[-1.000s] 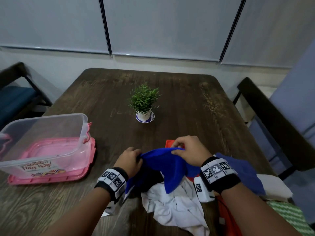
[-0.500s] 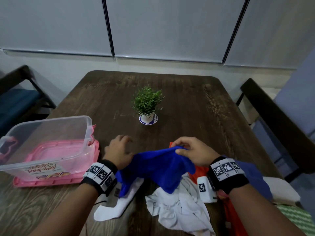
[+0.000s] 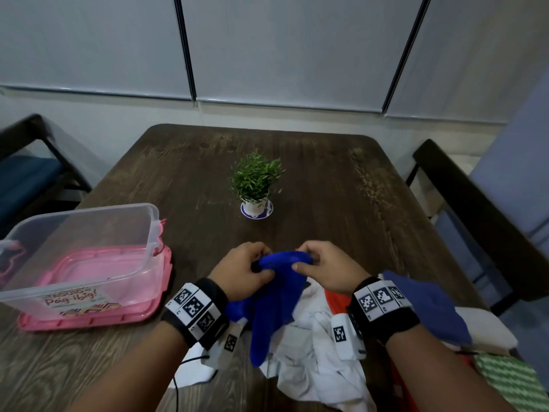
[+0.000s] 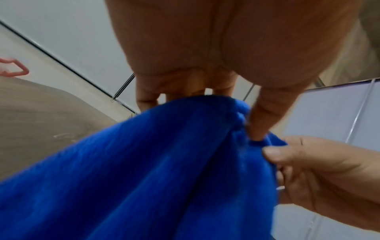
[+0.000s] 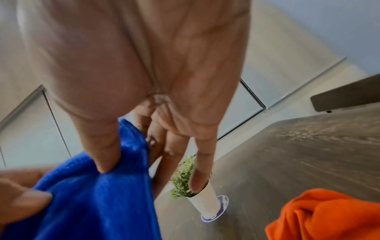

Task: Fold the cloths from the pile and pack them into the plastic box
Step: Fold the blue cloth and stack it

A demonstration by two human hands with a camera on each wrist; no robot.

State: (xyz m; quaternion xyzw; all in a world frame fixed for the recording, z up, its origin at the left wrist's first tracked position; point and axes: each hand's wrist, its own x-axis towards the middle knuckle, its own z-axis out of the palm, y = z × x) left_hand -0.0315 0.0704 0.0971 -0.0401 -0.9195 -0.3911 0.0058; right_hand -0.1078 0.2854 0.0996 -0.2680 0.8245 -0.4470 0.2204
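Observation:
Both hands hold a bright blue cloth (image 3: 276, 298) up above the pile (image 3: 315, 346) at the table's near edge. My left hand (image 3: 246, 272) pinches its top edge on the left, my right hand (image 3: 320, 267) pinches it on the right, close together. The cloth (image 4: 144, 170) hangs down bunched between them; the left wrist view shows my thumb and fingers on it. In the right wrist view my thumb presses the blue cloth (image 5: 98, 191). The clear plastic box (image 3: 80, 251) stands open at the left on its pink lid (image 3: 118, 315).
The pile holds white cloths, an orange cloth (image 5: 324, 216), a darker blue cloth (image 3: 427, 304) and a green patterned one (image 3: 511, 379). A small potted plant (image 3: 255, 185) stands mid-table. Dark chairs flank the table, with one chair (image 3: 481, 215) on the right.
My left hand has moved right along the cloth's top edge until it is next to my right hand. The blue cloth, spread wide before, now hangs bunched and narrow.

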